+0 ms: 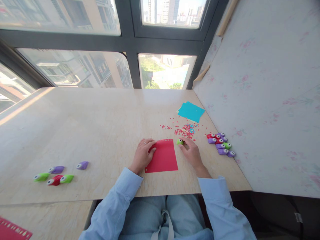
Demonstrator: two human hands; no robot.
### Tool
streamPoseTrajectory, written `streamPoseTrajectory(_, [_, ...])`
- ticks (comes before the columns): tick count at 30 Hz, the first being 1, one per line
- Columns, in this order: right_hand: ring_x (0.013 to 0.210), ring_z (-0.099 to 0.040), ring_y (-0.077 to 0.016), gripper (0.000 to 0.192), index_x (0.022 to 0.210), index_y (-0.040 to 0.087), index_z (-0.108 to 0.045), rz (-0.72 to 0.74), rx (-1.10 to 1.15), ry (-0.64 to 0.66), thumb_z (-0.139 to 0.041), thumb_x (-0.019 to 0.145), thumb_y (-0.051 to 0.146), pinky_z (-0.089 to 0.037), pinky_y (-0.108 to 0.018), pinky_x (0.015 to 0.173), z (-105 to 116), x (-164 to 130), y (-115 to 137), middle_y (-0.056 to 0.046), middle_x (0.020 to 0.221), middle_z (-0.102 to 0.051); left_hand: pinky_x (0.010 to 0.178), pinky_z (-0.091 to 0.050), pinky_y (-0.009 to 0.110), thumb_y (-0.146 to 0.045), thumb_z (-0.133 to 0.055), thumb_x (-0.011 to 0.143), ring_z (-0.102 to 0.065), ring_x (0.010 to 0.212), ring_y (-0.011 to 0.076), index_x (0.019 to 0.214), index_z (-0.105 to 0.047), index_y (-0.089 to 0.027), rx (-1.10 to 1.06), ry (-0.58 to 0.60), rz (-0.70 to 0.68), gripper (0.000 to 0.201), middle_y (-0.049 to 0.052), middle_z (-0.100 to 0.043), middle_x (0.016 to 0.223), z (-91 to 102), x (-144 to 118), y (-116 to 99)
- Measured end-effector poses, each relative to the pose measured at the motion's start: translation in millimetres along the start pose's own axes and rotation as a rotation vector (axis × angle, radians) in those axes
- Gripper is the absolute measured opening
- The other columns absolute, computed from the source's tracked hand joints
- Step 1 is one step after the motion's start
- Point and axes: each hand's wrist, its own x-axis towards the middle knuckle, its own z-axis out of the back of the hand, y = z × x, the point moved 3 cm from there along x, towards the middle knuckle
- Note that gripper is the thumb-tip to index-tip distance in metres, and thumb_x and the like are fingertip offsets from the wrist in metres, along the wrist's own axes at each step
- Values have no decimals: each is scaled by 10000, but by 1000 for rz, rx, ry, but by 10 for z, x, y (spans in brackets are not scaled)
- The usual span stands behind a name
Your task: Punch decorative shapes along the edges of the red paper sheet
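A red sheet of paper (163,156) lies on the table before me, with a row of small punched holes along its far edge and a hole at its near left corner. My left hand (143,155) is at the sheet's left side, thumb on top and fingers bent, holding it. Just right of the sheet's far right corner, my right hand (191,151) is closed around a small green craft paper punch (180,142) with a white, eye-like button. The punch looks apart from the paper. Its far side is partly covered by my fingers.
Red and blue confetti (185,130) is scattered beyond the sheet. Blue paper (192,111) lies farther back. Several punches (220,146) cluster by the right wall; more punches (55,180) lie at left. Another punched red sheet (15,230) shows at the bottom left.
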Motion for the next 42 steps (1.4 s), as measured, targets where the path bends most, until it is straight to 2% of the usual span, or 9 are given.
streamPoseTrajectory(13, [1050, -669, -226, 371, 1158, 248, -707, -38, 10, 106, -571, 815, 207, -522, -422, 981, -162, 249, -46, -54, 1164, -713, 1131, -421, 527, -159, -543, 906, -581, 1153, 219, 1142, -655, -208, 4, -8, -6, 266, 72, -654, 1205, -6, 1, 0])
streamPoseTrajectory(18, [1098, -664, -228, 377, 1156, 249, -712, -24, -17, 110, -563, 816, 183, -515, -408, 996, -155, 244, -17, -50, 1188, -709, 1110, -448, 520, -162, -546, 908, -584, 1145, 220, 1142, -657, -204, 20, -18, -13, 263, 77, -656, 1199, -17, 0, 3])
streamPoseTrajectory(33, [1068, -685, -228, 377, 1158, 254, -719, 9, 46, 159, -573, 814, 199, -526, -410, 994, -148, 230, 25, -48, 1165, -719, 1110, -446, 535, -174, -551, 910, -588, 1143, 224, 1143, -663, -201, 33, -38, -39, 260, 86, -666, 1185, -28, -5, 9])
streamPoseTrajectory(42, [1109, -675, -236, 351, 1195, 268, -705, 104, 37, 212, -578, 867, 276, -513, -439, 1026, -152, 212, 74, -52, 1204, -703, 1125, -430, 520, -182, -541, 919, -555, 1164, 220, 1167, -652, -206, 37, -18, -38, 273, 73, -640, 1220, -34, -15, 11])
